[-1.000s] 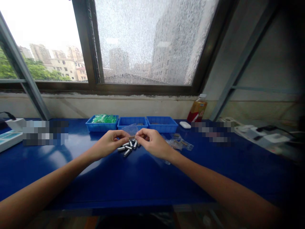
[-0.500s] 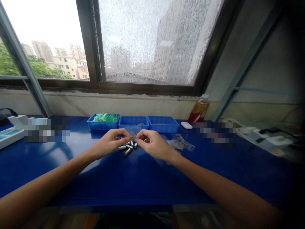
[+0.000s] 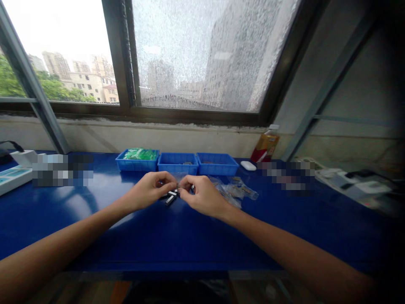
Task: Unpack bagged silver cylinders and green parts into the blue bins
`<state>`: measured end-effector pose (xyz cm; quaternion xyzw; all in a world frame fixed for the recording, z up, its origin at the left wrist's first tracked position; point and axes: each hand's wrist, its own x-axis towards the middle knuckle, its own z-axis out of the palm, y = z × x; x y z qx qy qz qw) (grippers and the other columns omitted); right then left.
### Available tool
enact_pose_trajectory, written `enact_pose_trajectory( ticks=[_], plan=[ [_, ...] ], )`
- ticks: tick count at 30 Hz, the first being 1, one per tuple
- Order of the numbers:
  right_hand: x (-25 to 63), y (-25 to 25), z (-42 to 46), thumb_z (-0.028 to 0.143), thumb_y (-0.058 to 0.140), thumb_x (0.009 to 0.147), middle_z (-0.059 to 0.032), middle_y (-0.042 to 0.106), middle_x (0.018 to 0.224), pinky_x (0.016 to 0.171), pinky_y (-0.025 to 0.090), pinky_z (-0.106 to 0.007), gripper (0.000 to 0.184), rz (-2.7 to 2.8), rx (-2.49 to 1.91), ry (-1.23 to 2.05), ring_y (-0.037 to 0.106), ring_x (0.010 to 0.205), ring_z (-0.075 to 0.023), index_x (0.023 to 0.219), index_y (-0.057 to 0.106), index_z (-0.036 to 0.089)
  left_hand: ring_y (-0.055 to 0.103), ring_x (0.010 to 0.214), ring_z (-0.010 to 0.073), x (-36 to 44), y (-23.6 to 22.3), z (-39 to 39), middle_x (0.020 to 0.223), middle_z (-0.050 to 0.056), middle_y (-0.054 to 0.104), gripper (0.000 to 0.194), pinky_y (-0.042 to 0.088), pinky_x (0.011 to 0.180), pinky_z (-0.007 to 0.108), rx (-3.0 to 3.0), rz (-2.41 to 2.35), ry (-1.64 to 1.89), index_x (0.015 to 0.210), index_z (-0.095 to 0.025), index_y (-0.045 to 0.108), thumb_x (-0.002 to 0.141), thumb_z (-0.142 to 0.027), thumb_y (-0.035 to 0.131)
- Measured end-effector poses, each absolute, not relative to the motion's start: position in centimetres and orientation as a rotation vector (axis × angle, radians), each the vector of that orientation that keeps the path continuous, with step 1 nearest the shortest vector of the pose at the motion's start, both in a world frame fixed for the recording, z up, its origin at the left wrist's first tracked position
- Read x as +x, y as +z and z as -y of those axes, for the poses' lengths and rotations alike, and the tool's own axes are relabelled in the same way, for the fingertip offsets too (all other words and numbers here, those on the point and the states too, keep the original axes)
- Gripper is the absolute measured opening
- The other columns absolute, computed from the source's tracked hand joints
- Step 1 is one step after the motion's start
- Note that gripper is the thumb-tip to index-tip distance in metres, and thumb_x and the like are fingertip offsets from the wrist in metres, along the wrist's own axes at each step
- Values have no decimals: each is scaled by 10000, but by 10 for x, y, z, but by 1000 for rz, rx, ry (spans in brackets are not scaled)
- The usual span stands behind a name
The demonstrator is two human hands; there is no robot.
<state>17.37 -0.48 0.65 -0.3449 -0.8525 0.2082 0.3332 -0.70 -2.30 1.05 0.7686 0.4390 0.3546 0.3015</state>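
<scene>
- Centrally, above the blue tabletop (image 3: 177, 240), the left hand (image 3: 153, 186) and the right hand (image 3: 204, 194) meet at their fingertips, the palms well apart.
- Both hands pinch 1 small thin piece (image 3: 179, 187), the left at its left end and the right at its right end; its details are too small to tell.
- Just below the fingertips lies a little pile of black-and-silver blocks (image 3: 171, 198), partly hidden by the hands.
- Toward the wearer, a broad stretch of blue surface runs from the pile to the table's front edge (image 3: 174, 266), giving both forearms room.
- Beyond the hands, 3 blue trays stand in a row near the wall, their rims nearly touching: the left tray (image 3: 137, 165) with green packets (image 3: 137, 154), the middle tray (image 3: 177, 168) and the right tray (image 3: 218, 169).
- Beside the right hand, clear bags (image 3: 238, 190) bound the space on that side.
- Farther right, a white case (image 3: 248, 165) and a bottle (image 3: 265, 145) stand near the back edge.
- At far left, a white power strip (image 3: 14, 179) sits well apart from the left hand.
</scene>
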Motion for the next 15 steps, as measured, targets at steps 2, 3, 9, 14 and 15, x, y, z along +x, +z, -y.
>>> enact_pose_trajectory(
  ticks=[2, 3, 9, 14, 15],
  plan=[
    [174, 6, 4, 167, 501, 718, -4, 602, 616, 505, 344, -205, 119, 2251, -902, 553, 509, 534, -89, 698, 616, 142, 559, 714, 140, -8, 9, 21, 763, 34, 631, 193, 441, 637, 238, 2079, -1180, 925, 807, -124, 611, 806, -290, 514],
    [174, 5, 4, 161, 498, 715, -1, 599, 609, 493, 337, -203, 128, 2256, -906, 569, 501, 522, -87, 713, 624, 141, 561, 708, 138, -9, 9, 20, 758, 32, 632, 187, 441, 631, 236, 2094, -1186, 923, 805, -126, 611, 804, -286, 514],
    [174, 5, -6, 131, 451, 739, -8, 595, 604, 499, 347, -209, 208, 2095, -1033, 791, 496, 515, -95, 846, 629, 125, 567, 730, 141, -17, 7, 12, 785, 32, 623, 153, 447, 637, 247, 2123, -1259, 1114, 823, -135, 585, 810, -268, 510],
    [174, 6, -12, 367, 341, 865, -33, 582, 570, 492, 363, -231, 351, 1861, -946, 1414, 543, 539, -127, 796, 584, 124, 541, 787, 139, -12, 10, 21, 812, 31, 578, 82, 441, 704, 268, 2385, -1192, 1230, 789, -155, 590, 797, -162, 509],
    [173, 6, -11, 374, 388, 847, -26, 579, 576, 493, 362, -227, 313, 1854, -904, 1448, 540, 541, -122, 783, 573, 130, 532, 818, 142, -11, 10, 23, 838, 36, 560, 105, 437, 736, 277, 2450, -1154, 1227, 775, -158, 603, 792, -136, 502]
  ],
)
